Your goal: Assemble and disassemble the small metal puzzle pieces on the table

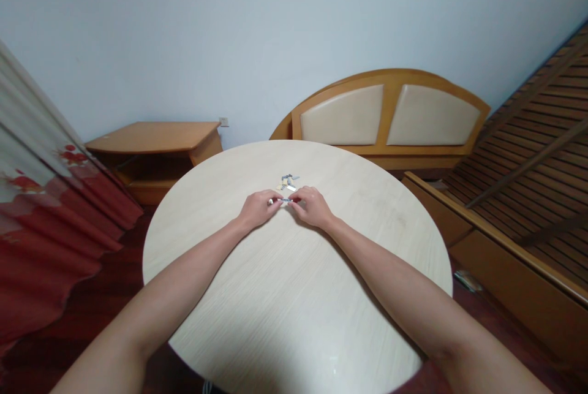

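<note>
Both my hands meet over the middle of the round table (257,296), fingertips pinched on a small, thin blue-grey piece (285,200). My left hand (258,208) closes on its left end, with a bit of white showing by the fingers. On the right end, my right hand (311,206) grips with thumb and fingers. The piece's kind is too small to make out. Just beyond the hands lies a little cluster of small loose pieces (287,181), grey, dark and cream. A white flat piece (291,188) lies at its near side.
A low wooden cabinet (156,135) stands behind the table on the left, near a wall socket (223,121). Behind to the right are a padded headboard (342,115) and a bed frame (496,247) with raised slats (542,118). A red and white curtain (50,216) hangs at left.
</note>
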Demonstrator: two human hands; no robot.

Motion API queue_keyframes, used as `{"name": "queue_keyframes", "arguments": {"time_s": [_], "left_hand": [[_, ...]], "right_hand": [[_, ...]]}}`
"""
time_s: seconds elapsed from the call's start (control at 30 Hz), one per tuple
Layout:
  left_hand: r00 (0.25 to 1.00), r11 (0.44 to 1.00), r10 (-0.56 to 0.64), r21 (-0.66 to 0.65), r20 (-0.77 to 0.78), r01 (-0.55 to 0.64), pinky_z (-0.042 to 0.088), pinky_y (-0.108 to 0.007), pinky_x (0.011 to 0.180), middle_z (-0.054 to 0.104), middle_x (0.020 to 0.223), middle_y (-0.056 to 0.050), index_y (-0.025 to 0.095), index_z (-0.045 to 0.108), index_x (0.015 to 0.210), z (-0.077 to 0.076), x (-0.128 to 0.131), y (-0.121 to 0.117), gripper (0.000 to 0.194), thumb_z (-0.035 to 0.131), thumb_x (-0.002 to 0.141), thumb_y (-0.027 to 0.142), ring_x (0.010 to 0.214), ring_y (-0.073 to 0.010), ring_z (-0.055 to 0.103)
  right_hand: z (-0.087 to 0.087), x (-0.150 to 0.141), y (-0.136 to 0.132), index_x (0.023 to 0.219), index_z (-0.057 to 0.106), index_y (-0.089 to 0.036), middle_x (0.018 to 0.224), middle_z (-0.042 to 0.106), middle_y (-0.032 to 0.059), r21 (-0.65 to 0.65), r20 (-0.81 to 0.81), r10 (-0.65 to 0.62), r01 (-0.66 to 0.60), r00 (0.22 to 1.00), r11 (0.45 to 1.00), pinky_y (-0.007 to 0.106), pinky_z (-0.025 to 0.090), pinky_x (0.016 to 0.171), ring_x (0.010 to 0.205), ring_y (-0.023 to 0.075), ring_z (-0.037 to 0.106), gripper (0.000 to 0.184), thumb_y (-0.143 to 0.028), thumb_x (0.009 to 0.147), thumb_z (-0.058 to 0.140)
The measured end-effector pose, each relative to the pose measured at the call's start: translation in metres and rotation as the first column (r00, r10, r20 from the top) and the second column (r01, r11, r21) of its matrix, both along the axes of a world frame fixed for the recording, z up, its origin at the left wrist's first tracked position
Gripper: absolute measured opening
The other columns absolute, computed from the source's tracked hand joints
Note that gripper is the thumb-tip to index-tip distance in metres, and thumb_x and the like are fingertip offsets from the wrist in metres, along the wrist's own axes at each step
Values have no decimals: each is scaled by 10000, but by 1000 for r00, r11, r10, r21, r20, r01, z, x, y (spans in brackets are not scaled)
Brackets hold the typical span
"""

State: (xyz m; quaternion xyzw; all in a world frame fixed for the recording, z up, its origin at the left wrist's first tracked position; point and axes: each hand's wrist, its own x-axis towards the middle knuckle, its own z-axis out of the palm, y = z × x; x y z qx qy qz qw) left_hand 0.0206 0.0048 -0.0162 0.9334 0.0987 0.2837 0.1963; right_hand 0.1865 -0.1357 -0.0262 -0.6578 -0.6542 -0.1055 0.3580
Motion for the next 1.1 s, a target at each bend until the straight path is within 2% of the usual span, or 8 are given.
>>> {"name": "queue_keyframes", "arguments": {"time_s": [0.3,0.7,1.1], "left_hand": [[1000,1000,-7,-15,-9,7,512,-276,768,778,954,-40,195,757,985,0,1,0,160,620,924,250,820,-174,691],[992,992,-121,-32,-27,120,507,-276,777,776,953,-40,191,760,979,3,-2,-2,144,652,915,261,819,-167,690],[998,998,-58,-7,-27,58,504,-288,790,781,949,-48,189,766,935,7,-2,-5,193,629,946,325,828,-178,695]], "right_hand": [[1,-2,0,897,748,-193,874,744,67,-12,-14,13,-13,1000,1000,358,437,836,851,223,637,109,-191,879,641],[0,2,0,925,761,-188,895,748,76,-45,-5,-25,25,1000,999,361,442,839,877,231,639,116,-174,875,658],[1,2,1,907,749,-184,888,750,72,-69,51,-19,23,999,997,351,415,820,871,227,635,99,-172,876,655]]}}
